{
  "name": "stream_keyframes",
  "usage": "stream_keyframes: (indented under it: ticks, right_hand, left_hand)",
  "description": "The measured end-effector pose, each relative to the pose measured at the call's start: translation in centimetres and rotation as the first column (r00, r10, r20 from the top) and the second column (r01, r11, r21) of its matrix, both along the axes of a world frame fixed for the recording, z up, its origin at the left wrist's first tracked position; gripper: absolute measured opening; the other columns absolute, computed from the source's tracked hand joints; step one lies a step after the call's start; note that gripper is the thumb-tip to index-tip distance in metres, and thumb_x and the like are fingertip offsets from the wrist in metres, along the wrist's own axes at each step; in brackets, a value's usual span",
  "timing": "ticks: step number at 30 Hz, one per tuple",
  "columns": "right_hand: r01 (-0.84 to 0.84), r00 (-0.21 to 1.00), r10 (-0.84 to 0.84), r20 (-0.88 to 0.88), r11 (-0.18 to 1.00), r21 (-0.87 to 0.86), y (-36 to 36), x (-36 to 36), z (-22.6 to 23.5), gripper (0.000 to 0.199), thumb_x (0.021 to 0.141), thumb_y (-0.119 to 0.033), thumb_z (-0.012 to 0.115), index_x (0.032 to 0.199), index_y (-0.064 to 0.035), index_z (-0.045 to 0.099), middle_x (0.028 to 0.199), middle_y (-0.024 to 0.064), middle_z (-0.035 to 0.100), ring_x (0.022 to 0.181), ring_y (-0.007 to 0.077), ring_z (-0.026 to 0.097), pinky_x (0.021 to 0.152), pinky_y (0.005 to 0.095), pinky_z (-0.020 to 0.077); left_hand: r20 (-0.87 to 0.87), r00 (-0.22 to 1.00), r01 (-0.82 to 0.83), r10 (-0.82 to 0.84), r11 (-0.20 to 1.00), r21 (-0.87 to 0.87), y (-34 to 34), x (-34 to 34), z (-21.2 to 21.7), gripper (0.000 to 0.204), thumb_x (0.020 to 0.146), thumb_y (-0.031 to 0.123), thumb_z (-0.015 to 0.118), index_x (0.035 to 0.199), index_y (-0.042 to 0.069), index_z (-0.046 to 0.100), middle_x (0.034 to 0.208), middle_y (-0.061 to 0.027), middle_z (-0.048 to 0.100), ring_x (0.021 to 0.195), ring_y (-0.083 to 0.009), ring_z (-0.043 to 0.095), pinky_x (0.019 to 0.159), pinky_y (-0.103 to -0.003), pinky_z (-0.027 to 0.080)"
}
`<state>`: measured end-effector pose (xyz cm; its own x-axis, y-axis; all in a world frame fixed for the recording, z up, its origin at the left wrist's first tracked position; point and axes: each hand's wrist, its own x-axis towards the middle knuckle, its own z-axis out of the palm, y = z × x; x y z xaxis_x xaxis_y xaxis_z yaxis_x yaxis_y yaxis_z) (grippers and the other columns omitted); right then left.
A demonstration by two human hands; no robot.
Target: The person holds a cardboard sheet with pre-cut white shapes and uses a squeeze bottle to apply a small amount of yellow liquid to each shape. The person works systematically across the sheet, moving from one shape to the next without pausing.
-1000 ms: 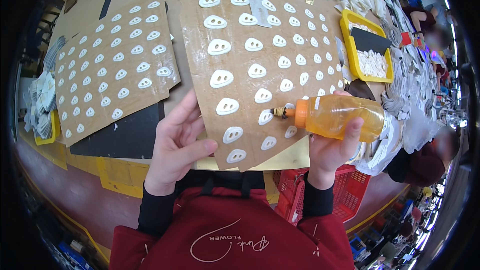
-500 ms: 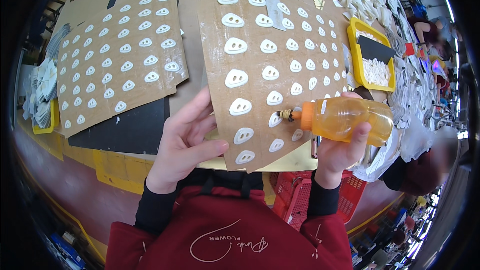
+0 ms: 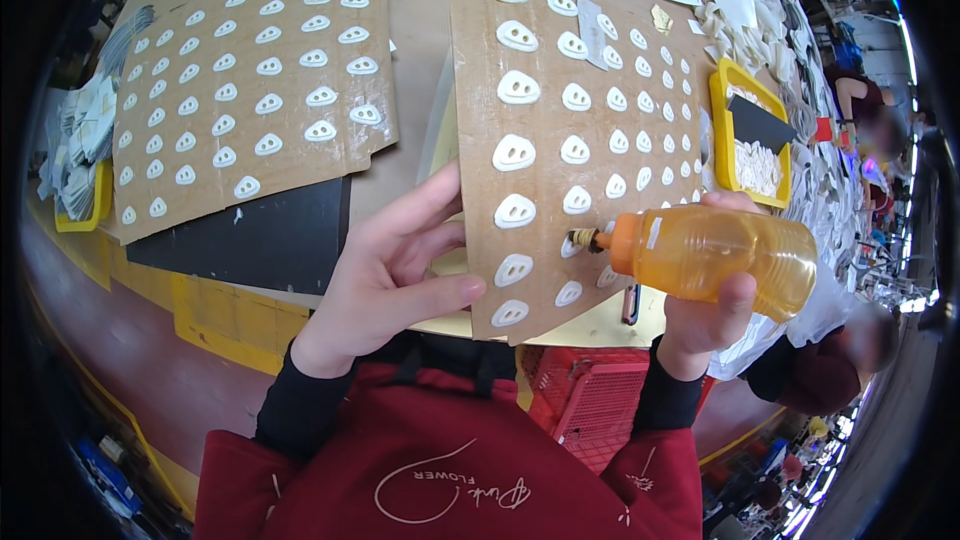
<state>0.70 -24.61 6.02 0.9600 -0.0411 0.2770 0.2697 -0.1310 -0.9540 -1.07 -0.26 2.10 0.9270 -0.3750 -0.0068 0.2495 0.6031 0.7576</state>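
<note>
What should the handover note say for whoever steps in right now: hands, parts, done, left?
Left hand: open, flat on the near edge of the right cardboard sheet, steadying it.
Right hand: gripping the orange squeeze bottle sideways, nozzle on a white piece in the sheet's lower rows.
A second cardboard sheet of white pieces lies to the left, untouched by either hand.
Done or left: cannot tell which pieces are already treated.

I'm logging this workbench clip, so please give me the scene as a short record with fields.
left hand: open, fingers resting on the left edge of the near cardboard sheet
right hand: gripping an orange squeeze bottle, held sideways
bottle nozzle: at a white two-hole piece low on that sheet
near cardboard sheet: rows of white pieces
second cardboard sheet: to the left, also covered in white pieces
yellow tray: right of the sheet, holds white pieces
</note>
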Motion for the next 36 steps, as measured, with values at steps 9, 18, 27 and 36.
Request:
stream_keyframes:
  ticks: [9, 18, 27, 36]
  right_hand:
    - [-0.085, 0.993, 0.070, -0.097, 0.983, -0.164, 1.2, 0.8, 2.4, 0.073, 0.062, -0.054, 0.068, 0.100, 0.0054, 0.049, 0.093, 0.0113, 0.051, 0.080, 0.0194, 0.056, 0.067, 0.0289, 0.0470]
    - [-0.140, 0.980, 0.102, -0.171, 0.963, -0.230, 1.5, 0.7, 3.6, 0.072, 0.053, -0.057, 0.075, 0.092, 0.0017, 0.058, 0.083, 0.0075, 0.056, 0.075, 0.0165, 0.055, 0.064, 0.0277, 0.0450]
    - [0.001, 1.000, -0.003, -0.022, 0.995, -0.099, 0.5, 0.4, 1.4, 0.070, 0.062, -0.056, 0.069, 0.100, 0.0006, 0.052, 0.091, 0.0117, 0.053, 0.074, 0.0202, 0.056, 0.060, 0.0282, 0.0467]
    - [-0.330, 0.868, 0.473, 0.154, 0.314, 0.890, -2.2, 2.4, 2.3, 0.060, 0.083, -0.050, 0.049, 0.110, 0.0030, 0.040, 0.096, 0.0145, 0.048, 0.081, 0.0195, 0.056, 0.056, 0.0248, 0.0478]
  left_hand:
    - [-0.087, 0.996, -0.037, 0.036, 0.999, -0.015, -0.2, -0.1, 0.2, 0.077, 0.067, -0.012, 0.057, 0.133, -0.006, 0.019, 0.136, -0.0157, 0.030, 0.119, -0.0227, 0.037, 0.097, -0.032, 0.033]
    - [-0.138, 0.989, -0.061, 0.058, 0.998, -0.015, -0.1, 0.2, 0.6, 0.078, 0.063, -0.013, 0.057, 0.132, -0.008, 0.021, 0.135, -0.0172, 0.031, 0.123, -0.0248, 0.035, 0.100, -0.033, 0.030]
    - [-0.046, 0.999, -0.016, 0.015, 1.000, -0.019, 0.5, 0.3, -0.8, 0.073, 0.072, -0.014, 0.053, 0.135, -0.004, 0.017, 0.136, -0.0147, 0.029, 0.116, -0.0203, 0.040, 0.095, -0.031, 0.036]
    - [-0.153, 0.986, -0.062, 0.061, 0.998, -0.005, 0.5, 0.3, -1.4, 0.074, 0.069, -0.014, 0.053, 0.134, -0.006, 0.018, 0.135, -0.0166, 0.031, 0.122, -0.0244, 0.035, 0.098, -0.032, 0.032]
